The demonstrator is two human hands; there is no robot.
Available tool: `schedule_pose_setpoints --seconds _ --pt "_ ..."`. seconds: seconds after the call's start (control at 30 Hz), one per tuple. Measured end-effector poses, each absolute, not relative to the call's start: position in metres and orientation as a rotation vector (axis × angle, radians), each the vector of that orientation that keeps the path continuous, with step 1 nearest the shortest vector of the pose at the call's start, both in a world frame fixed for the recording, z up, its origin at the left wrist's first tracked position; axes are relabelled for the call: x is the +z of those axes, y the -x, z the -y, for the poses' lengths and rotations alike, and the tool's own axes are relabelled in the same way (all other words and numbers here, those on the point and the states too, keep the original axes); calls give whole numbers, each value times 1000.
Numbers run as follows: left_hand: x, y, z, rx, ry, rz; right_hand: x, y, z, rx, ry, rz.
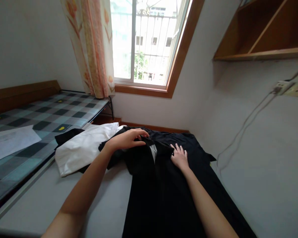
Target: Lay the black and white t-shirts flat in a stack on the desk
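Note:
A black garment (159, 198) is spread over a table-like pale surface, its far part bunched up between my two hands. My left hand (129, 138) reaches in from the left, thumb and fingers closed on a raised fold of this garment. A white and grey patch, perhaps a label or lining, shows in the opening beside it. My right hand (180, 158) rests on the black cloth to the right, fingers spread and stretched out. Left of my left hand lies a white garment (84, 148), with more black cloth under and behind it.
The pale surface (109, 201) adjoins a bed with a checked mattress (72, 107), where a sheet of paper (12, 140) lies. A window (149, 49) with a flowered curtain (96, 49) is ahead. At right are a wall shelf (263, 54), a socket (284, 87) and a hanging cable (243, 127).

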State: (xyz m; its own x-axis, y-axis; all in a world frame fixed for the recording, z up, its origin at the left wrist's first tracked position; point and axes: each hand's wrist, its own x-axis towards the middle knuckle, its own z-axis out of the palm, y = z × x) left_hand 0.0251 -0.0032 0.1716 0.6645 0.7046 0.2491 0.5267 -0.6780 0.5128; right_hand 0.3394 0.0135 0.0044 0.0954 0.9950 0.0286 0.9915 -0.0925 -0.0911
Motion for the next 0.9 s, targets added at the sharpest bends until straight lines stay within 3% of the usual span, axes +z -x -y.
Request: schedule_pose_setpoints --seconds 0.2,0.37,0.53,0.63,0.8,0.9 --pt "146 -13 -18 577 -2548 -1284 6 -348 -15 166 2033 1906" --pt "147 -4 -20 450 -2524 -1447 30 -340 -24 528 1708 1752" --pt "146 -5 -21 455 -2484 -1470 62 -309 -28 867 1667 2031" --pt "142 -7 -24 411 -2487 -1431 67 -290 -30 849 1773 2217" --pt "136 -10 -28 395 -2487 -1412 58 -268 -28 450 1985 2375" --pt "133 -11 -29 447 -2489 -1400 54 -261 -27 394 1948 2361"
